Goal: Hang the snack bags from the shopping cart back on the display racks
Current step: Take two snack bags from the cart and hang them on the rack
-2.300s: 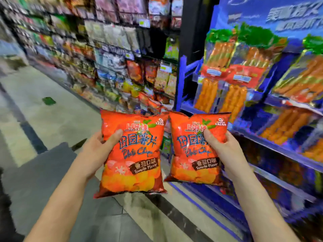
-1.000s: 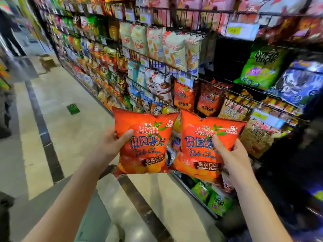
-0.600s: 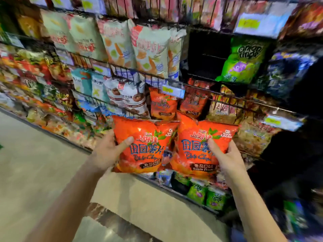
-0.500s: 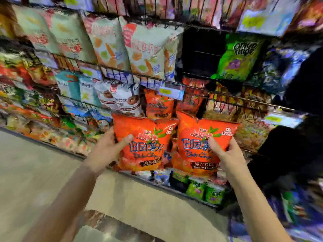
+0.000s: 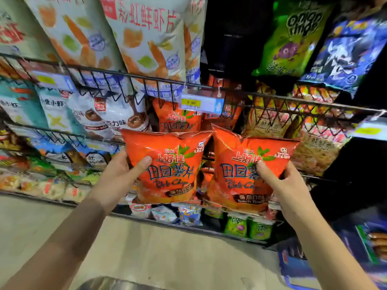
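Bags of tomato crisps are held up before the wire rack [image 5: 293, 102], one in each of the hands. The left bag [image 5: 167, 164] is clamped by the left hand [image 5: 117, 176], thumb across the front and fingers behind. The right bag [image 5: 236, 176] is gripped the same way by the right hand [image 5: 287, 185]. The two are side by side, upper corners nearly touching, just below and in front of the matching bags [image 5: 178, 119] already on the rack.

Risk is judged to lie in the hanging itself. With both hands occupied, nothing is left free to steady a hook or part the stock, so a front pack could be knocked off. No hanging hole can be seen in either top seal. A hook could be missed, or the seal torn, if a bag is forced. The crisps could be crushed by too hard a squeeze. The price tag [image 5: 202, 103] clipped to the rail could be snagged as the bags are raised.

On both bags "上好佳" and "田园薯片" are read, with "Potato Ch…" in script partly covered. "番茄口味" and "Tomato Fl…" are read on the right one. "6.00" seems to be printed on the price tag, though blurred. "彩虹鲜虾片" is printed on the large pale bag [image 5: 146, 34] above, and "Prawn Crackers" on a yellow bag [image 5: 268, 124] to the right.
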### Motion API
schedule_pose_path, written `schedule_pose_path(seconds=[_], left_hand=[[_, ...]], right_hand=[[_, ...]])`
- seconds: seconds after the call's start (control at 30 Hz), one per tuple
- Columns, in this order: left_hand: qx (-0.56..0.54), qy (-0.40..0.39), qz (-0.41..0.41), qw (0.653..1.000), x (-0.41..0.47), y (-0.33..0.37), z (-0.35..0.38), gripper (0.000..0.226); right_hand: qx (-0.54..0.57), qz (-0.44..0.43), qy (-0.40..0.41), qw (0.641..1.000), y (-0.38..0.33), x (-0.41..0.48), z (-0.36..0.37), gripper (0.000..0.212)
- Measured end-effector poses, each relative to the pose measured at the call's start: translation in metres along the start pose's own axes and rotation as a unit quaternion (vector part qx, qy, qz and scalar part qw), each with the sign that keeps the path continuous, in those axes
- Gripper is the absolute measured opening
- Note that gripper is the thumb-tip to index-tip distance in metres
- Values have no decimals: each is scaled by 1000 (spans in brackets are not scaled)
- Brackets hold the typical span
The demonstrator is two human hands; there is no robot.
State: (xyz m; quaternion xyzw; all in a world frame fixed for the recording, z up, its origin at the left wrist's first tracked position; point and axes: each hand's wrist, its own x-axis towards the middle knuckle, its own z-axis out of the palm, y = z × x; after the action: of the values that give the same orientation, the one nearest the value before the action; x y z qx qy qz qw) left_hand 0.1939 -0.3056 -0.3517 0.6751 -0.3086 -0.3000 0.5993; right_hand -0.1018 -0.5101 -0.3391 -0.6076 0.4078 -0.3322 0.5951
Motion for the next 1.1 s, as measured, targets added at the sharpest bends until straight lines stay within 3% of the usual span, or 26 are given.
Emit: schedule_pose_path(seconds=[0.07,0.17,0.3,0.47,0.63,0.83,0.97,1.1], left_hand=[[-1,12,12,1000,7,-12,2,37],[5,29,42,999,18,-28,1,42],[11,19,86,996,34,-44,-7,47],[2,14,116,993,41,-46,-12,50],[8,-13,125,992,41,-40,-14,68],[-14,-28,141,990,44,-36,-8,68],[-41,-10,118,992,43,-39,-7,54],[-25,-13,108,994,46,-43,-8,86]], right_hand=[[1,-4,8,1000,11,8,2,92],[-4,-29,20,999,22,18,5,66],[4,-63,27,998,25,24,11,53],[31,-111,61,991,22,28,13,64],[37,-164,59,984,13,38,13,52],[20,-190,41,981,26,48,11,76],[4,-194,41,980,42,55,7,67],[-42,-180,42,982,50,69,13,63]])
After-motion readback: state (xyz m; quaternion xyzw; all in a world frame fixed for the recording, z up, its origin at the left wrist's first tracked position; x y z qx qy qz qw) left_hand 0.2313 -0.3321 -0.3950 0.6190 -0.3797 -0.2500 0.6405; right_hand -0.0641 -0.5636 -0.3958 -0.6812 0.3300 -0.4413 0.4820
